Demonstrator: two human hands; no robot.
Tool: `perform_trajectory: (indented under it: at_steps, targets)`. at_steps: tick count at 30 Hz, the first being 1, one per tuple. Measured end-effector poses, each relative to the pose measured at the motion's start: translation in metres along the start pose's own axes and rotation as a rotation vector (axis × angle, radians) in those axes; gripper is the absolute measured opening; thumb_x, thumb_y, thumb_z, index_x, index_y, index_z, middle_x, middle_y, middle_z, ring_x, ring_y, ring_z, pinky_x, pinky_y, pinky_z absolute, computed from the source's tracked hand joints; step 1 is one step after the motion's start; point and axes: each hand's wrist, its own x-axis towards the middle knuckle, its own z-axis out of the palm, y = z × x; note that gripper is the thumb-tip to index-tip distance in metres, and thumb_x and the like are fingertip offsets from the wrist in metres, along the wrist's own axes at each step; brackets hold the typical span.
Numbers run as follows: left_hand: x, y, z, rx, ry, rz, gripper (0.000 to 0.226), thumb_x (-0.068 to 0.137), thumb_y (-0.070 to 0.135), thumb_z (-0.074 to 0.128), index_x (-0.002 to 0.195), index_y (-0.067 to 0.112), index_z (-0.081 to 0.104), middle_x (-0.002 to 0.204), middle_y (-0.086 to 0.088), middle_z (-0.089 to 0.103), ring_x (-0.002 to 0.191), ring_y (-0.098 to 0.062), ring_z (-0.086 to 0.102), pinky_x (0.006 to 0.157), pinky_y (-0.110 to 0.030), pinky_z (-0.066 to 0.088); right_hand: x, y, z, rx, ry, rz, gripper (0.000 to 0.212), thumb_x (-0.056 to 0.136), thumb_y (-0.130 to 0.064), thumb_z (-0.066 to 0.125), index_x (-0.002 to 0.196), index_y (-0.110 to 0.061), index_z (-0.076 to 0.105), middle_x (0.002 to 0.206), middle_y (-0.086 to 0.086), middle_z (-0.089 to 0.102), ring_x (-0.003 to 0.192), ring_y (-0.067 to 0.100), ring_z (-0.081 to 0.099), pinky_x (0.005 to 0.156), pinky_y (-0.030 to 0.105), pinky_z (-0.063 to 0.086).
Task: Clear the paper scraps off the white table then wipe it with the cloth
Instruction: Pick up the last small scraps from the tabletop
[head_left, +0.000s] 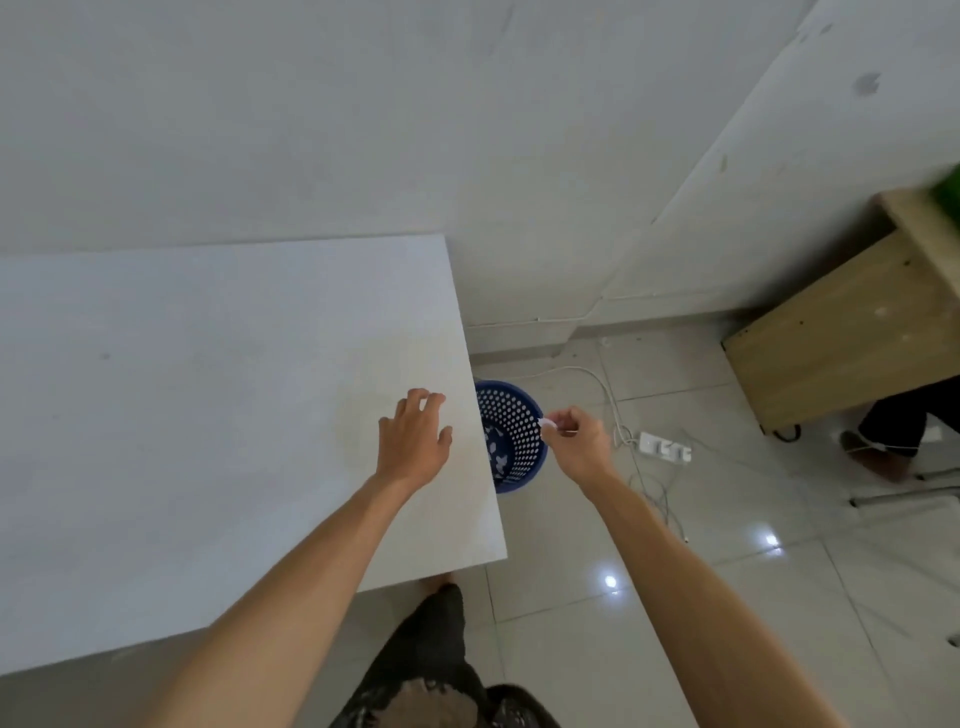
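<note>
Progress check: white table (182, 389) shows no paper scraps on the part in view; its left portion runs out of frame, so you cannot confirm the whole top is cleared. Blue perforated basket (511, 434) stands on the floor just beside the table's right edge, with white bits already lying inside it. Your right hand (574, 441) is over the basket's rim, thumb and fingers pinching one small white paper scrap (549, 424), not yet dropped. Judgement: scrap-clearing is near its end, this piece likely among the last; the wiping step is not begun, and no cloth appears anywhere in view, so you would have to fetch it. Your left hand (415, 434) is above the table near its right edge, palm down, fingers spread and relaxed, gripping nothing; contact with the surface cannot be told. Both forearms reach forward, the right one angled out past the table edge. Also on the floor: white power strip (665, 447) with cables, well right of the basket
</note>
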Motion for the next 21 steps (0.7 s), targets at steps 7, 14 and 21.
perform_trajectory:
  at_steps: [7,14,21]
  targets:
    - [0.044,0.015,0.024,-0.006,0.027,-0.097,0.041,0.099,0.029,0.058,0.137,0.019,0.051,0.147,-0.004,0.045,0.129,-0.025,0.05,0.101,-0.046,0.043,0.08,0.035,0.014,-0.051,-0.071,0.124,0.007,0.092,-0.021,0.07,0.095,-0.015,0.068,0.089,-0.001,0.07,0.084,0.02,0.066,0.071,0.031,0.053]
    - [0.086,0.015,0.078,0.101,0.133,-0.205,0.053,0.099,0.042,0.054,0.147,0.022,0.043,0.162,-0.005,0.029,0.152,-0.027,0.022,0.116,-0.061,0.021,0.161,0.076,0.049,-0.161,-0.14,0.157,0.004,0.096,-0.016,0.065,0.099,-0.014,0.067,0.092,-0.001,0.068,0.087,0.019,0.064,0.066,0.025,0.045]
    - [0.102,0.026,0.115,0.122,0.262,-0.292,0.069,0.1,0.058,0.038,0.158,0.024,0.022,0.168,-0.004,0.01,0.155,-0.024,-0.003,0.119,-0.065,-0.005,0.218,0.105,0.078,-0.246,-0.251,0.115,0.013,0.095,-0.016,0.067,0.107,-0.013,0.07,0.1,0.001,0.071,0.09,0.018,0.066,0.081,0.029,0.052]
